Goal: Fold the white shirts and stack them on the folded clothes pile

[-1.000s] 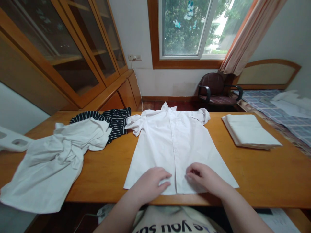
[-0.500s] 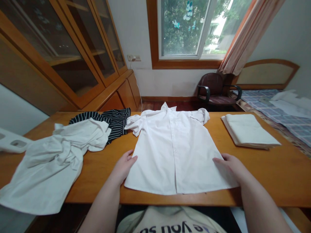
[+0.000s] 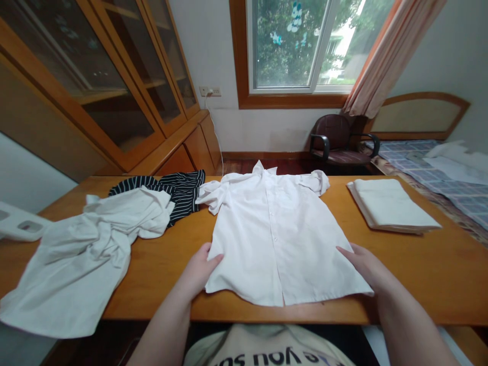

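The shirt [image 3: 274, 239] lies flat on the worktop [image 3: 419, 264], centred in front of the person. Its buttoned front faces up, the collar is at the far edge, and the hem is at the near edge.

The left hand [image 3: 198, 269] is at the lower left side seam. Its fingers [image 3: 208, 250] are close together and touch the cloth edge, and the thumb rests on the fabric. Whether they pinch the cloth cannot be determined. The right hand [image 3: 368, 267] is at the lower right side seam. It is flat, with the fingers extended and loosely together on the cloth edge, and it grips nothing.

Item count on the worktop:
- One flat white shirt.
- One crumpled white garment [image 3: 84, 254], to the left and apart from the shirt, hanging over the near edge.
- One striped garment [image 3: 183, 190], partly under the crumpled one and just beside the shirt's left sleeve.
- One folded white stack [image 3: 389, 206], to the right and well apart.

One chair [image 3: 339, 140] stands beyond the worktop.
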`<action>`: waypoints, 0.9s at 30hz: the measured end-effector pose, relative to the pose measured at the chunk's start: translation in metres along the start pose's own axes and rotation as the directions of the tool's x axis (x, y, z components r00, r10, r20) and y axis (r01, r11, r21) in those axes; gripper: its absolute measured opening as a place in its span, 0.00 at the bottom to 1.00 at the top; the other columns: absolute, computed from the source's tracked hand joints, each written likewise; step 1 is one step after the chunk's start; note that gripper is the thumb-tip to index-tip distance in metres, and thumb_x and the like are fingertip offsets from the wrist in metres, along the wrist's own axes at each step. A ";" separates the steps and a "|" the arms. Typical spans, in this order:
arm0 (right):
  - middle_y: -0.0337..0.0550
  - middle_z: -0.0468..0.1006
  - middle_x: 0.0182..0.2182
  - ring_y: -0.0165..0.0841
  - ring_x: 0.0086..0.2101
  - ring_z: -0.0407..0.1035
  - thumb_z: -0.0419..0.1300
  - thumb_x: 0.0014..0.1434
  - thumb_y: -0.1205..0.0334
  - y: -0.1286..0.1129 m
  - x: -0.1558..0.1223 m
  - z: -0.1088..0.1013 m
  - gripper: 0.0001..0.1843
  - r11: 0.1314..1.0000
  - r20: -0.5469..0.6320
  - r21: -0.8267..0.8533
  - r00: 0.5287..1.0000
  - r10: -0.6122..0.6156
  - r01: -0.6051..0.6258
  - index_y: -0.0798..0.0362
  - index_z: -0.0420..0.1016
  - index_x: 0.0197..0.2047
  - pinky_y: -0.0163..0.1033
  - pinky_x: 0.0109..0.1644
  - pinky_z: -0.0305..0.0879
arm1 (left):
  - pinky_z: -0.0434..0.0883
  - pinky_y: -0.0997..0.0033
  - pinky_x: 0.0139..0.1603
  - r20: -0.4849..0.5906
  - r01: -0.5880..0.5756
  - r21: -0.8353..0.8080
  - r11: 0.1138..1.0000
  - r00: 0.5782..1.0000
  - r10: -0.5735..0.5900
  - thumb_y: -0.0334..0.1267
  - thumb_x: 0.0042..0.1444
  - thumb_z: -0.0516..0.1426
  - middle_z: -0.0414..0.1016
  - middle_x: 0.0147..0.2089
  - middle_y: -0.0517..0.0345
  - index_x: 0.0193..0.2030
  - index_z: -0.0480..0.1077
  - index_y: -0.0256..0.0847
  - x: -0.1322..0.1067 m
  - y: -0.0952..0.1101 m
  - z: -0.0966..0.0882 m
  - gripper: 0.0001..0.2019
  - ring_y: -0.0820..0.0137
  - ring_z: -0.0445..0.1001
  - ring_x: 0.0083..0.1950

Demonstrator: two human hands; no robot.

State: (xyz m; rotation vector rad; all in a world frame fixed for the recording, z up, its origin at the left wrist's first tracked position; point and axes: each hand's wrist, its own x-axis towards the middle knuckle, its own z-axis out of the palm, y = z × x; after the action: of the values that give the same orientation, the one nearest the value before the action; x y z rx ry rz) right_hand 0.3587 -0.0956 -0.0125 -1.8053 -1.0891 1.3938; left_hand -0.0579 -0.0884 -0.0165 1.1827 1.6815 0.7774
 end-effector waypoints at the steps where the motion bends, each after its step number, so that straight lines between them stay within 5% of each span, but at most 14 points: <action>1: 0.54 0.81 0.36 0.48 0.36 0.75 0.60 0.49 0.45 0.003 0.003 -0.004 0.23 0.988 -0.066 -0.156 0.998 -0.001 -0.009 0.56 0.77 0.39 0.49 0.40 0.70 | 0.67 0.53 0.50 -0.028 0.008 0.115 0.993 1.000 -0.005 0.47 0.44 0.61 0.77 0.44 0.45 0.41 0.70 0.36 -0.002 -0.001 -0.001 0.20 0.52 0.74 0.48; 3: 0.58 0.80 0.34 0.51 0.36 0.74 0.60 0.47 0.45 0.008 0.007 -0.012 0.21 0.898 -0.208 -0.437 0.977 -0.043 -0.053 0.56 0.77 0.31 0.50 0.41 0.68 | 0.66 0.52 0.52 0.008 0.017 0.154 0.988 1.000 -0.019 0.49 0.45 0.60 0.76 0.45 0.44 0.41 0.71 0.36 -0.008 -0.002 -0.003 0.20 0.50 0.72 0.49; 5: 0.59 0.80 0.31 0.52 0.35 0.74 0.60 0.47 0.44 0.009 0.007 -0.018 0.20 0.844 -0.230 -0.530 0.972 -0.051 -0.081 0.55 0.76 0.25 0.50 0.40 0.68 | 0.66 0.53 0.53 0.143 0.049 -0.061 0.997 0.989 -0.040 0.53 0.48 0.57 0.76 0.47 0.44 0.44 0.72 0.36 -0.016 -0.002 -0.003 0.23 0.52 0.72 0.51; 9: 0.52 0.81 0.33 0.49 0.35 0.75 0.60 0.48 0.43 0.007 -0.004 -0.016 0.22 0.984 0.013 -0.162 0.997 0.073 -0.070 0.54 0.78 0.35 0.46 0.38 0.70 | 0.64 0.53 0.58 0.345 0.123 -0.546 0.829 0.934 0.088 0.56 0.53 0.53 0.72 0.54 0.44 0.52 0.69 0.37 -0.034 -0.004 0.003 0.28 0.54 0.68 0.57; 12: 0.51 0.81 0.36 0.47 0.37 0.75 0.58 0.50 0.42 0.011 -0.012 -0.007 0.24 0.992 0.078 0.126 0.997 0.015 -0.024 0.53 0.76 0.40 0.46 0.42 0.70 | 0.58 0.53 0.63 0.402 0.035 -0.624 0.781 0.871 0.282 0.53 0.47 0.60 0.64 0.62 0.47 0.58 0.63 0.43 -0.043 -0.013 0.014 0.33 0.56 0.61 0.63; 14: 0.52 0.81 0.35 0.46 0.37 0.75 0.48 0.54 0.38 0.018 -0.014 -0.001 0.29 0.982 0.048 0.188 0.998 -0.030 0.021 0.52 0.76 0.41 0.47 0.40 0.70 | 0.58 0.52 0.63 0.434 -0.003 -0.579 0.816 0.845 0.311 0.51 0.42 0.63 0.62 0.63 0.46 0.61 0.59 0.46 -0.046 -0.021 0.025 0.38 0.56 0.61 0.63; 16: 0.53 0.80 0.35 0.47 0.37 0.75 0.42 0.55 0.36 0.026 -0.016 0.005 0.32 0.975 -0.003 0.208 0.997 -0.073 0.072 0.51 0.75 0.41 0.48 0.38 0.71 | 0.61 0.52 0.61 0.401 -0.021 -0.493 0.870 0.882 0.249 0.50 0.44 0.63 0.65 0.60 0.45 0.62 0.57 0.45 -0.046 -0.029 0.036 0.38 0.56 0.64 0.61; 20: 0.52 0.80 0.36 0.49 0.40 0.73 0.58 0.47 0.45 0.029 -0.024 0.017 0.24 0.964 -0.028 0.194 0.983 -0.182 0.184 0.51 0.74 0.43 0.49 0.42 0.70 | 0.65 0.57 0.58 0.169 -0.137 -0.271 0.953 0.968 0.188 0.48 0.51 0.58 0.71 0.53 0.44 0.58 0.60 0.40 -0.044 -0.036 0.052 0.29 0.60 0.71 0.54; 24: 0.53 0.77 0.44 0.49 0.45 0.70 0.65 0.41 0.53 0.021 -0.027 0.024 0.31 0.963 -0.029 -0.096 0.966 -0.257 0.253 0.54 0.70 0.50 0.49 0.49 0.66 | 0.70 0.62 0.53 0.200 -0.373 -0.076 0.925 0.903 0.381 0.40 0.58 0.51 0.67 0.58 0.45 0.61 0.56 0.43 -0.042 -0.023 0.052 0.24 0.67 0.74 0.49; 27: 0.56 0.63 0.59 0.47 0.52 0.64 0.62 0.46 0.53 0.016 -0.019 0.021 0.45 0.853 -0.169 -0.376 0.878 -0.447 0.362 0.53 0.52 0.65 0.50 0.54 0.62 | 0.66 0.59 0.57 0.186 -0.566 0.221 0.794 0.824 0.535 0.32 0.60 0.47 0.58 0.65 0.46 0.66 0.51 0.48 -0.036 -0.007 0.045 0.27 0.65 0.69 0.57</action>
State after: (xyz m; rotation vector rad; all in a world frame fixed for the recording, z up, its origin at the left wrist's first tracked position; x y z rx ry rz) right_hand 0.3407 -0.1205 -0.0228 -1.7733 -1.5306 0.7360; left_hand -0.0142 -0.1247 -0.0288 1.9273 1.3748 0.8221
